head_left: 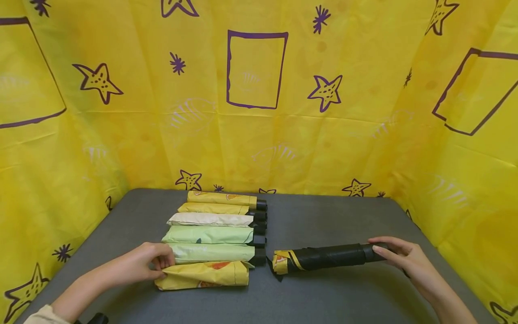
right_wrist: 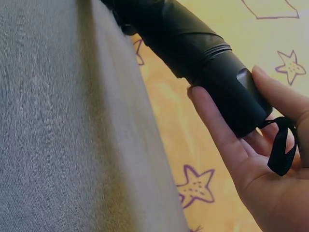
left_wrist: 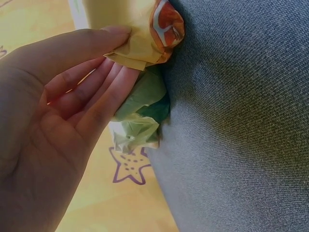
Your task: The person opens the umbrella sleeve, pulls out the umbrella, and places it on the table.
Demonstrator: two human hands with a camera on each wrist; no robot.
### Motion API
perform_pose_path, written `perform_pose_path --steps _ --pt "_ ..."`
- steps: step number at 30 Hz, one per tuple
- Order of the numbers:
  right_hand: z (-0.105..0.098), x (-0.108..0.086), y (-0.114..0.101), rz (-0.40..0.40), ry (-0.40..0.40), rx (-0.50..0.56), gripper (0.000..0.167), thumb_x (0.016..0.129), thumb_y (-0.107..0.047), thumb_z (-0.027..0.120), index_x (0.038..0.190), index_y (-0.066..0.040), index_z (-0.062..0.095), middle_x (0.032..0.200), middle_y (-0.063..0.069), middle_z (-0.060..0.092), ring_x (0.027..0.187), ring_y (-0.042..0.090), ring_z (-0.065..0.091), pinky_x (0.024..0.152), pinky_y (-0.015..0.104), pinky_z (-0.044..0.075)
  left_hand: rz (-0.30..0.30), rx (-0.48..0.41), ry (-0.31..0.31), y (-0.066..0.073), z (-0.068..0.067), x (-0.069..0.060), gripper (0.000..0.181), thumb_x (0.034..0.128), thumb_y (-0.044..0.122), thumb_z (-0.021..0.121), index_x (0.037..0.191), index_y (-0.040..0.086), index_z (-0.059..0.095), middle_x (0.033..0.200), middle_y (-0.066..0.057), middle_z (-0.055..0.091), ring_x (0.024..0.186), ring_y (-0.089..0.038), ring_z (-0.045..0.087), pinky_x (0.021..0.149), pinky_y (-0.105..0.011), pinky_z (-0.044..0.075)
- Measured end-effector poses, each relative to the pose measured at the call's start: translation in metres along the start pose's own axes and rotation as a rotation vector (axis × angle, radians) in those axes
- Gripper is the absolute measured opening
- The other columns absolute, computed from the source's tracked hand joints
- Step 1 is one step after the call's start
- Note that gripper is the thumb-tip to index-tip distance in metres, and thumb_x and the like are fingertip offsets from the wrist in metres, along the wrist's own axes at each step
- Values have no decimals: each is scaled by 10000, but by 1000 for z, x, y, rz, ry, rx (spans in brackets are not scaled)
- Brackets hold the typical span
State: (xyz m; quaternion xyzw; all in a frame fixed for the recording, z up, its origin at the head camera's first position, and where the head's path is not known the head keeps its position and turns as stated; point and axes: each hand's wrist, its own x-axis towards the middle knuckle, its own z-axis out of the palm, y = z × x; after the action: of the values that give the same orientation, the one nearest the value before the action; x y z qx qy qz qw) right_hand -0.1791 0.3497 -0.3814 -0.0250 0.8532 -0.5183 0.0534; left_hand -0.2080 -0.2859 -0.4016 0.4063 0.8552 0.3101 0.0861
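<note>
My left hand (head_left: 151,261) pinches the left end of a yellow fruit-print umbrella sleeve (head_left: 214,275), the nearest of the row; no handle shows at its right end. In the left wrist view, the thumb lies on top of the sleeve end (left_wrist: 140,48) and the fingers are under it. On the right, my right hand (head_left: 404,258) holds a black folded umbrella (head_left: 328,258) by its handle, thumb on one side and fingers on the other. Yellow printed cloth shows at the umbrella's left end, just right of the sleeve. A black wrist strap (right_wrist: 282,147) hangs from the handle (right_wrist: 231,94).
Behind the sleeve, several sleeved umbrellas lie side by side, black handles to the right: light green (head_left: 214,253), green (head_left: 210,235), white (head_left: 210,219) and yellow (head_left: 222,198). Yellow printed cloth (head_left: 259,148) walls the grey table (head_left: 323,297). A black object (head_left: 98,318) shows at bottom left.
</note>
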Motion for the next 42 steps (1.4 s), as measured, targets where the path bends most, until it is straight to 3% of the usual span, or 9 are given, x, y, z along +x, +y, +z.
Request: perform_pose_path --steps 9,15,21,25,31,35,39,42 --pt "-7 8 9 -74 -25 -94 385 1001 -250 553 1345 -78 579 1226 -150 658 1068 -68 538 816 253 486 18 7 5 1 0 2 217 819 47 756 960 158 634 897 24 642 761 39 580 601 -206 532" --pt "-10 11 6 -21 -55 -171 428 964 -324 607 1330 -101 601 1236 -142 650 1041 -108 546 822 291 514 3 8 3 1 0 1 212 819 57 759 957 161 635 893 33 642 758 43 576 601 -206 529" --pt "-9 13 8 6 -105 -185 456 938 -325 642 1319 -78 604 1292 6 639 1036 -151 538 834 254 526 -9 2 -2 1 1 0 205 824 64 756 955 166 635 892 41 641 754 50 571 600 -204 528" --pt "-7 12 14 -36 -108 -217 415 930 -312 657 1272 -79 640 1269 67 652 1035 -152 532 811 212 522 6 12 7 0 1 0 211 820 58 758 953 166 635 891 37 640 754 52 571 598 -204 528" --pt "-6 14 24 -102 -173 -198 370 937 -259 650 1245 -55 647 1207 -15 673 1042 -115 555 797 197 531 10 11 8 0 1 0 214 817 56 759 954 162 634 890 37 641 756 54 571 597 -206 527" --pt "-3 17 31 -195 -229 -168 341 945 -179 635 1227 12 636 1168 -62 682 1034 -106 572 780 193 541 23 11 12 0 1 -1 218 815 46 759 953 158 633 886 31 640 757 52 573 595 -205 527" --pt "1 18 36 -226 -251 -155 318 941 -153 636 1210 16 643 1159 -58 686 1026 -111 569 781 177 535 40 12 19 -1 1 0 221 813 30 754 953 151 633 883 24 640 756 48 576 594 -204 529" --pt "3 20 37 -205 -259 -152 316 938 -170 643 1211 -9 651 1180 -1 684 1032 -116 565 789 176 533 43 12 20 -1 1 0 222 813 26 752 954 148 633 884 23 640 756 47 577 594 -204 529"
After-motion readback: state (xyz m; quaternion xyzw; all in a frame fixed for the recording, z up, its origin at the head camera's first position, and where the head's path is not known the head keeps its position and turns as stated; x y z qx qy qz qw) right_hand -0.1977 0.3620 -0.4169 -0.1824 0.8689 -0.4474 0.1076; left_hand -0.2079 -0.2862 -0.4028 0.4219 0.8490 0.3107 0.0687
